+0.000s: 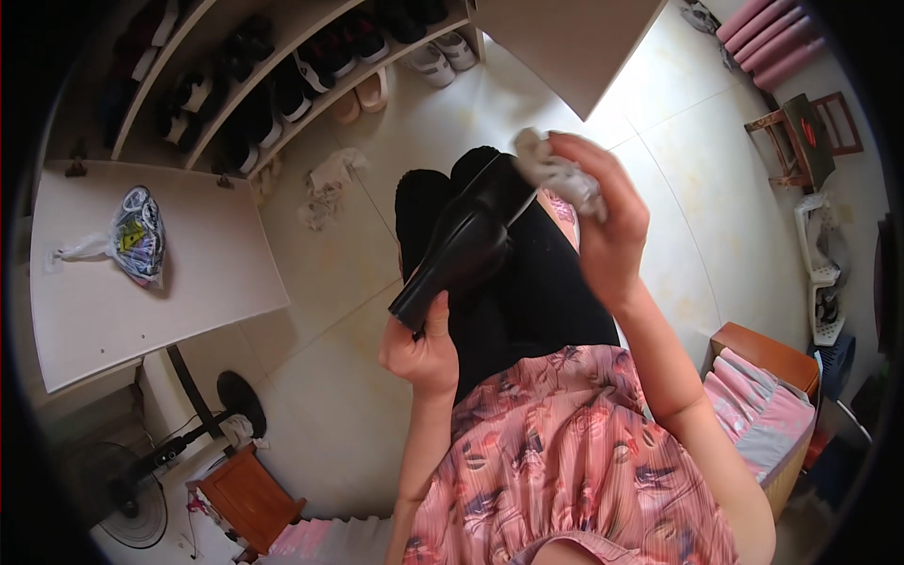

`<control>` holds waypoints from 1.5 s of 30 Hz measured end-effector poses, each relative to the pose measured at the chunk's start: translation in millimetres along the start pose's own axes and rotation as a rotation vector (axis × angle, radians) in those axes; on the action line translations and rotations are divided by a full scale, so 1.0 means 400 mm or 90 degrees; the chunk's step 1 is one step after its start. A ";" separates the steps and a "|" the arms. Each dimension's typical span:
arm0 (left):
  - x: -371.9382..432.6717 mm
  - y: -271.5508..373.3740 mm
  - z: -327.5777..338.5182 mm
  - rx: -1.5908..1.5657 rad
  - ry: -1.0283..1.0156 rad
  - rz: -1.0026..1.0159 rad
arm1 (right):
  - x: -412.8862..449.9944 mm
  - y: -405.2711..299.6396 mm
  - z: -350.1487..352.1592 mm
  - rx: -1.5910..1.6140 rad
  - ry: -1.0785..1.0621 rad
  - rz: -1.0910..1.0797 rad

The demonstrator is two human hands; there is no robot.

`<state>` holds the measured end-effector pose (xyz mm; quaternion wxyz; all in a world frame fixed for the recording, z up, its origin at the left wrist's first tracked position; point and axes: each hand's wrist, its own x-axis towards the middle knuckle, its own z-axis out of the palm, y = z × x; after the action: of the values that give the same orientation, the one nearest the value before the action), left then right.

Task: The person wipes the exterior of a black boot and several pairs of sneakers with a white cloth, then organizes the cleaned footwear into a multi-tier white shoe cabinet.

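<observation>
A glossy black high-heeled shoe [470, 240] lies slantwise above my thighs. Its flared heel is pinched between the thumb and fingers of my left hand [424, 349]. At the other end of the shoe, my right hand [616, 212] grips a crumpled whitish cloth or tissue [561, 176]. The wad is close against the toe end; whether it touches cannot be made out. Black trousers [551, 282] cover my legs beneath the shoe.
A shoe cabinet [282, 56] with several shoes stands ahead, one door [212, 311] swung out with a plastic bag [139, 236] hanging on it. Crumpled tissues [328, 187] and peach slippers [371, 92] lie on the tiled floor. A fan [134, 494] stands left, a small wooden chair [801, 141] right.
</observation>
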<state>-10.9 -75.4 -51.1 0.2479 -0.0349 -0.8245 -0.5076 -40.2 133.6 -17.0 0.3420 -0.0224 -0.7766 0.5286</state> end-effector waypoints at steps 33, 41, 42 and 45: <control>0.180 -0.106 0.011 -0.337 -0.168 -0.327 | -0.094 0.086 0.182 -0.022 -0.264 -0.351; 0.182 -0.101 0.016 -0.267 -0.166 -0.239 | -0.055 0.093 0.193 -0.011 -0.241 -0.375; 0.179 -0.099 0.029 -0.271 -0.151 -0.237 | -0.084 0.125 0.175 -0.023 -0.274 -0.366; 0.191 -0.114 0.030 -0.279 -0.123 -0.290 | -0.142 0.149 0.117 -0.036 -0.351 -0.327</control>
<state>-96.3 -102.0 -58.7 0.0352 0.0501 -0.7020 -0.7095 -42.2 99.7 -105.2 0.2404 0.3069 -0.8340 0.3904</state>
